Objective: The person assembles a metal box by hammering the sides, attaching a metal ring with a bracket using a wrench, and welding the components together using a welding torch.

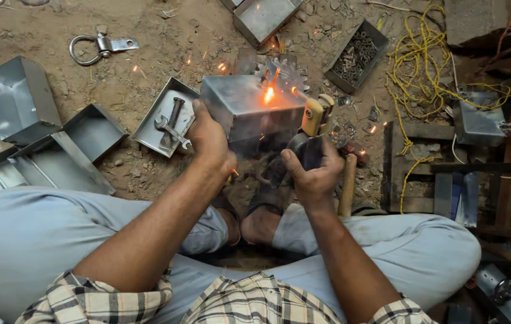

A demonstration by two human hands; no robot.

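Dirt floor (165, 42) crowds in; left hand (207, 138) steadies metal box (249, 108) (edge sparking).

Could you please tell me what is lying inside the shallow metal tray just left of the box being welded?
Inside the shallow metal tray lie two spanners. The left hand covers the tray's right corner, so anything there is hidden.

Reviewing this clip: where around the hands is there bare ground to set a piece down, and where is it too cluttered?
Bare dirt lies between the ring latch and the metal box that the left hand steadies, above the tray of spanners. The right hand grips the welding holder. Crowded: right side, with yellow cord, washer tray and wooden frame; left, stacked sheet-metal boxes.
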